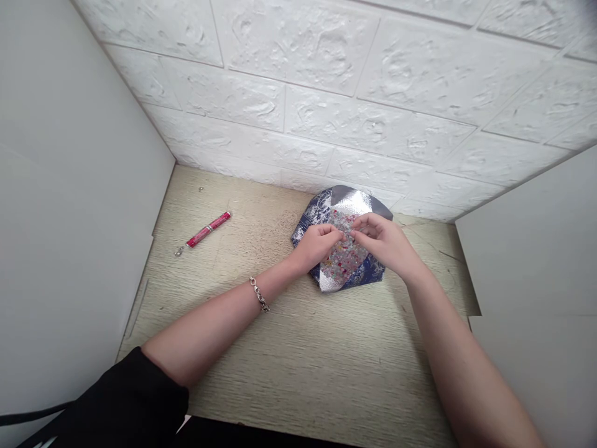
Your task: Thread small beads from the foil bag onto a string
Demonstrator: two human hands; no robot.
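Both hands meet over a blue-and-silver patterned tray or opened-out pouch (316,211), which holds many small clear, red and yellow beads (342,266). My left hand (316,247), reaching in from the left side, is closed in a pinch just above the beads. Facing it, my right hand (383,242) pinches with thumb and forefinger, its other fingers curled. The fingertips nearly touch each other. Whatever is between them is too small to make out.
On the pale wooden tabletop (280,354), a red pen-like tube (209,229) lies to the left. Small shiny pieces (178,251) rest by its lower end. A white brick-patterned wall (252,99) stands behind, with white panels at both sides.
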